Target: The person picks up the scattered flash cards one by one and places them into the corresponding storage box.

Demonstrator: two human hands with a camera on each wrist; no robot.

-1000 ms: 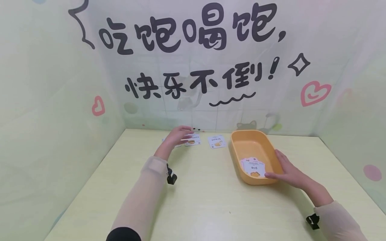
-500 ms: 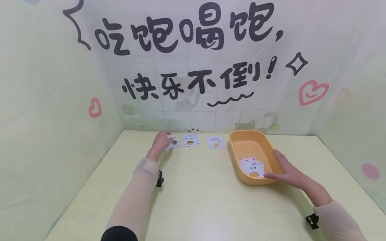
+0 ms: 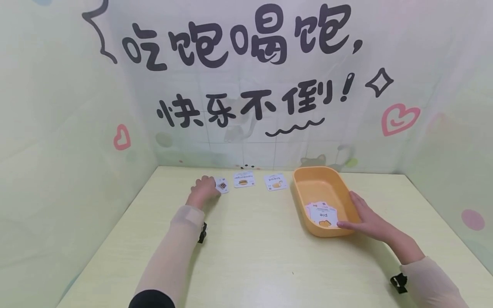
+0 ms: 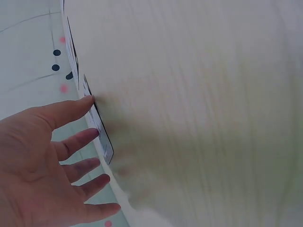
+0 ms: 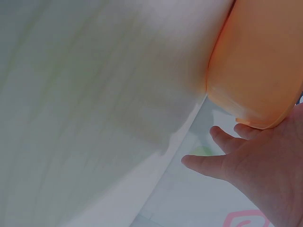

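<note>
My left hand [image 3: 203, 191] reaches over a small white food-picture card [image 3: 221, 185] at the back left of the table. In the left wrist view its fingers are spread, with thumb and index at the edge of the card [image 4: 100, 130], which lies flat. The hand hides the card's left part. To its right lie a hamburger card [image 3: 244, 179] and a bread card [image 3: 275, 182]. My right hand [image 3: 371, 220] holds the near right side of an orange plastic tray [image 3: 327, 174], thumb over the rim, fingers along the outer wall. Inside lies a pie card [image 3: 323, 215] over other cards.
The pale wood-grain table [image 3: 250, 256] meets a printed cloth backdrop [image 3: 239, 149] just behind the cards. Cloth walls also stand at the left and right. Black wrist cameras hang under both forearms.
My left hand has moved left from above the hamburger card and come down at the leftmost card, which has shifted slightly towards me. The right hand and tray stay put.
</note>
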